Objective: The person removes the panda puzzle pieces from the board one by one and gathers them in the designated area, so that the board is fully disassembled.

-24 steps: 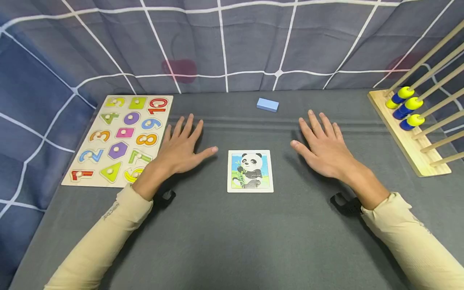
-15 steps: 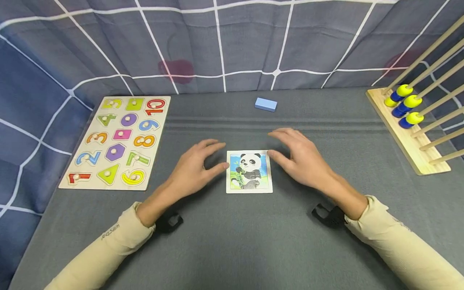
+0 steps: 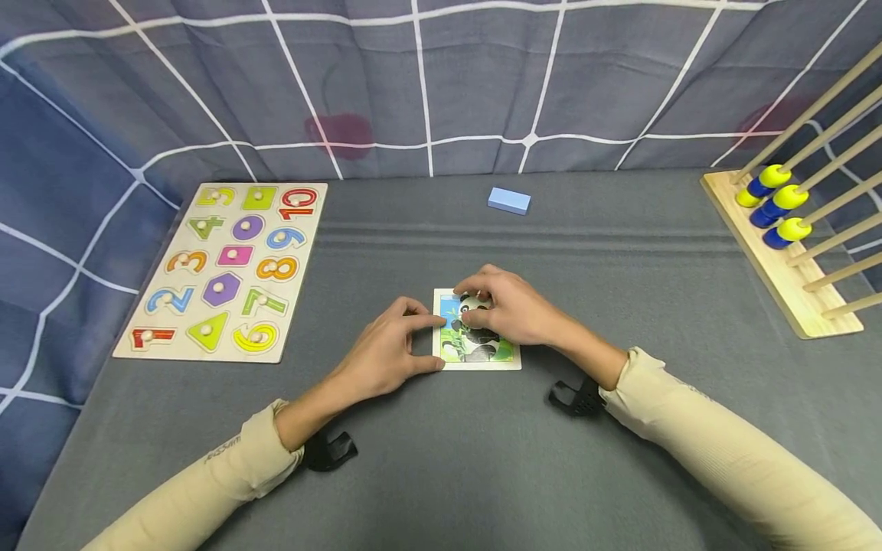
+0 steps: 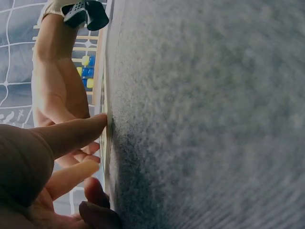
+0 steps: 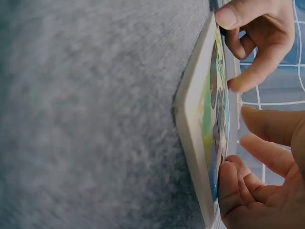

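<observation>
In the head view, a square panda jigsaw puzzle (image 3: pixel 475 352) in a pale frame lies flat on the grey table. My left hand (image 3: pixel 389 352) is at its left side, thumb at the lower left corner and a fingertip on the left edge. My right hand (image 3: pixel 520 310) is over the upper right part, covering some of the panda. Its fingers bend down with thumb and fingertips apart. The right wrist view shows the right hand's lower fingers (image 5: pixel 228 186) at the puzzle's surface. I see no piece lifted.
A number and shape peg board (image 3: pixel 220 272) lies at the left. A small blue block (image 3: pixel 508 200) is behind the puzzle. On the right stands a wooden bead rack (image 3: pixel 779 260) with yellow and blue beads. A checked cloth (image 3: pixel 475 84) hangs along the back.
Both hands have moved inward from either side of the puzzle. The left now touches its left edge, and the right has come over its upper part. Their spread fingers have bent.
</observation>
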`<state>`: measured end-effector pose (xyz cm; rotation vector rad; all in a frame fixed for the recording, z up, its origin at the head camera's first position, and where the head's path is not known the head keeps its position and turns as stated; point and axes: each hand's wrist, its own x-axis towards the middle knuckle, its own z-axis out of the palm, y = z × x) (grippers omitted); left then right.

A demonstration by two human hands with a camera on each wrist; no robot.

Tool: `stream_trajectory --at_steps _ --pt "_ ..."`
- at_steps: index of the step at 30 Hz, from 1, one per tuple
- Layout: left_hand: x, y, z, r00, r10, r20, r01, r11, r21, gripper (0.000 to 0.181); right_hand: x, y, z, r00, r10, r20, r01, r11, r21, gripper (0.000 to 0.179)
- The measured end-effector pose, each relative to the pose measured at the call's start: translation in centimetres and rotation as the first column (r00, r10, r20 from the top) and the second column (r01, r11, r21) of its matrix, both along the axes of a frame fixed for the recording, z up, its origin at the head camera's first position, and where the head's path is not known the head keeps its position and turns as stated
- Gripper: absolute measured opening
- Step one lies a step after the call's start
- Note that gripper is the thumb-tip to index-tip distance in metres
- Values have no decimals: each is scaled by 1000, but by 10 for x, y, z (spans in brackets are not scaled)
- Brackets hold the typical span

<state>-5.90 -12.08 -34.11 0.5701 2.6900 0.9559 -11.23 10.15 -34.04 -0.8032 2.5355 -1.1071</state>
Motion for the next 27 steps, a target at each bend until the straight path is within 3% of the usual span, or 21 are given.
stream_trajectory --at_steps 13,27 --pt "-2 -2 -1 997 -70 -11 70 997 -21 54 0 -7 -1 999 37 -5 -36 990 136 43" --pt "-1 -2 0 996 -92 -22 90 993 -71 48 -2 -11 -1 999 12 43 -16 995 98 34"
